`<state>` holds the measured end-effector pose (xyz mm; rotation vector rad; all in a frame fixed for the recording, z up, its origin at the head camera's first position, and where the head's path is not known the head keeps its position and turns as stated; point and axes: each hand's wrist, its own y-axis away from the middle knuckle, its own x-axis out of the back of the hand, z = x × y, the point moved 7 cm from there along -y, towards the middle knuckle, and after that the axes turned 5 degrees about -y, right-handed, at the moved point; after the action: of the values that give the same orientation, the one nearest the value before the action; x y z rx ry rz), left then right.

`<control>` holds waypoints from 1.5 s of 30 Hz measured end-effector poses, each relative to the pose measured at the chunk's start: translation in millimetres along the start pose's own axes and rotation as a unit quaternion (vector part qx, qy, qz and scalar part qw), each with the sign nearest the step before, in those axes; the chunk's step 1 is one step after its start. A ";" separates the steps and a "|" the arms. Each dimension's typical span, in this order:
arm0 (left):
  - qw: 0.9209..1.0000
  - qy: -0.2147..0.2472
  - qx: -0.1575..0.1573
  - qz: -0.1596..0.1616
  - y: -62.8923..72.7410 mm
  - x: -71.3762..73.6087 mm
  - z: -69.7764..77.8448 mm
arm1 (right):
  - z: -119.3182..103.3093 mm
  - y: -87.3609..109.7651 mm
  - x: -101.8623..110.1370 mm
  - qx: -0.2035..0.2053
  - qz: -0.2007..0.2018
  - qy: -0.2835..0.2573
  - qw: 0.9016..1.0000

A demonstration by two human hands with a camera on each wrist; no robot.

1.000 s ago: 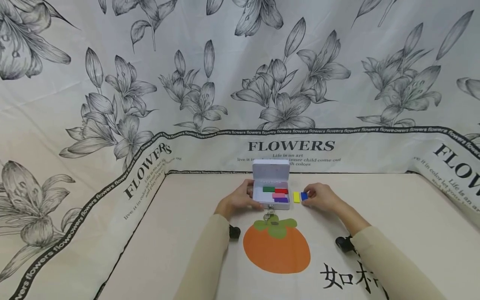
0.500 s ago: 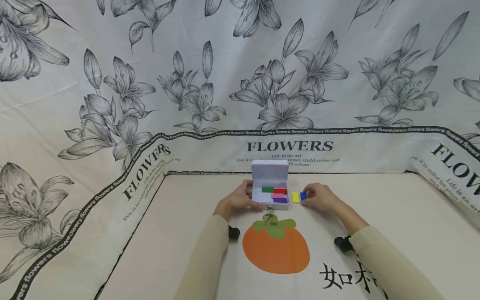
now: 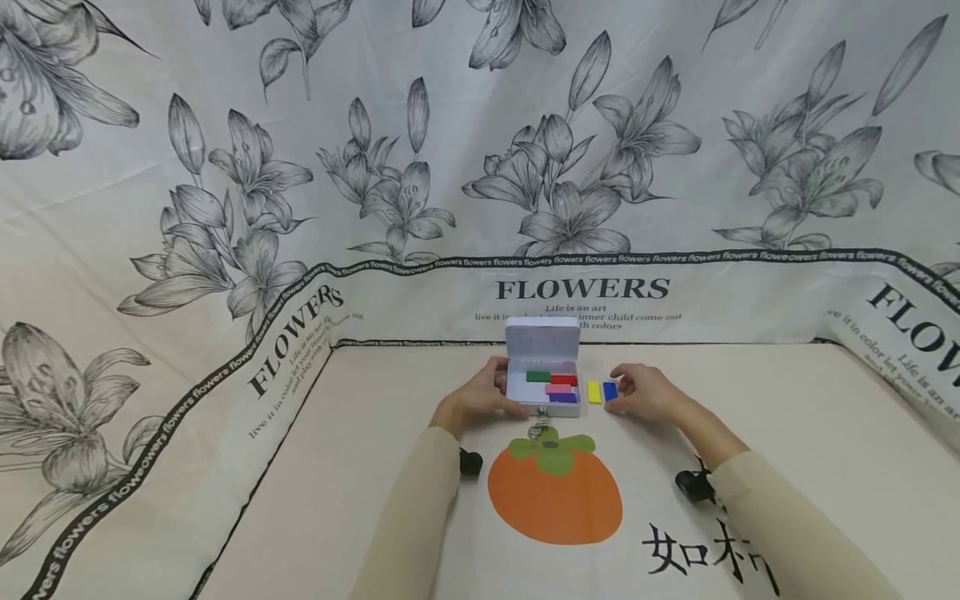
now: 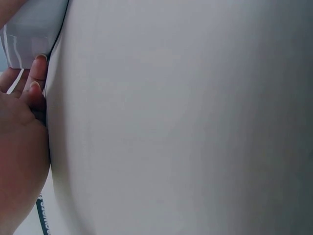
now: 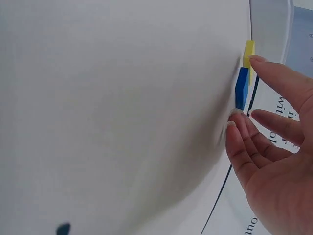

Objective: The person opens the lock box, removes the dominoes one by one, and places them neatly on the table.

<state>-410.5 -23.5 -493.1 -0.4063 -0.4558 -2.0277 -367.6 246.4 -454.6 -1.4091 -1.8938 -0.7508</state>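
My left hand (image 3: 476, 396) grips the left side of a small white box (image 3: 525, 392), its thumb along the front edge. The box's lid (image 3: 543, 340) stands raised. Inside lie a green block (image 3: 537, 377), a red block (image 3: 563, 380), a pink block (image 3: 558, 389) and a purple block (image 3: 562, 398). On the table just right of the box, a yellow block (image 3: 594, 392) and a blue block (image 3: 610, 391) stand side by side. Beside the blue block is my right hand (image 5: 281, 147), its thumb and fingers spread apart around it; whether a fingertip touches it I cannot tell.
A metal clasp with small dangling parts (image 3: 538, 425) hangs at the box's front. The pale tablecloth (image 3: 390, 467) bears a printed orange persimmon (image 3: 555, 496) and black characters. A flower-printed cloth wall (image 3: 405, 300) rises behind the box.
The right hand's fingers have loosened and drawn slightly right, so more of the blue block shows. The left hand and the box stay put.
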 end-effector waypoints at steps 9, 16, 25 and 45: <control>1.000 0.000 -0.003 0.005 0.3 5.8 2.7 | -29.9 6.3 16.3 0.059 0.026 0.012 0.998; 1.000 -0.001 -0.004 -0.002 -0.2 1.4 -3.4 | -48.0 7.9 9.5 0.078 0.032 -0.010 0.996; 1.000 -0.005 -0.004 -0.002 0.1 0.1 -4.4 | -73.9 -0.2 -3.9 0.127 0.026 -0.029 0.991; 1.000 0.010 -0.010 -0.008 -0.6 -0.4 -0.4 | -97.9 -36.2 -40.2 0.146 -0.016 0.034 0.989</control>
<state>-410.9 -23.1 -493.7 -0.3959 -0.4279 -2.0509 -378.1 138.4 -427.3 -1.1593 -1.8886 -0.5053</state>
